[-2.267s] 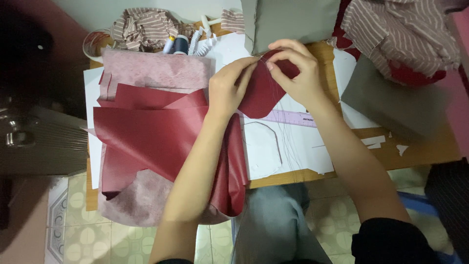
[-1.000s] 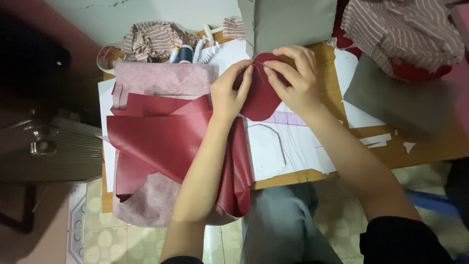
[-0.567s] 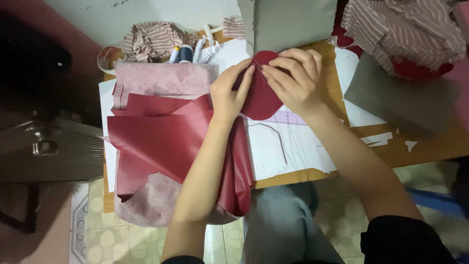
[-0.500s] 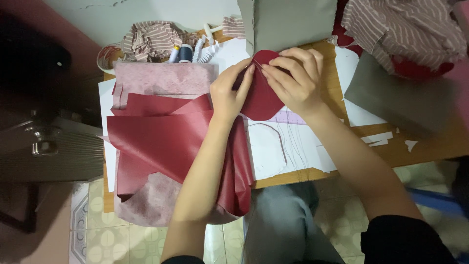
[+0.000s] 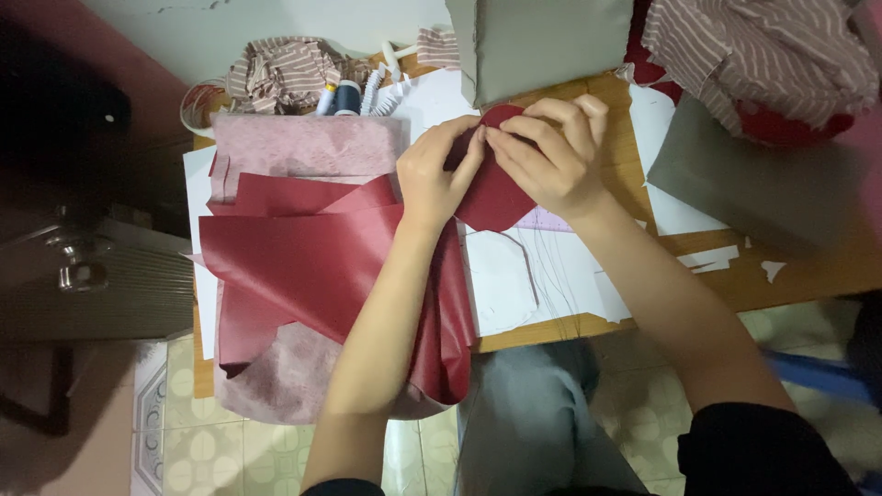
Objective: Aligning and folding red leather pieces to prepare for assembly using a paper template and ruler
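Left hand (image 5: 432, 179) and right hand (image 5: 551, 156), fingers clamped on a rounded red piece (image 5: 491, 188), held over the surface (image 5: 707, 276). Piece is cut out; red sheet (image 5: 303, 266) lies alongside.

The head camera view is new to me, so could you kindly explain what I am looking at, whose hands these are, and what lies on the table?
There is no machine here: a person wears one camera on the head, and it looks down at their own two bare hands. The left hand and the right hand together grip a small rounded dark red piece above the wooden table. Under the left forearm lie large dark red sheets on a pale pink sheet, some hanging over the near edge. White paper patterns lie under the hands. At the back are thread spools and striped cloth; grey sheets and more striped cloth lie to the right.
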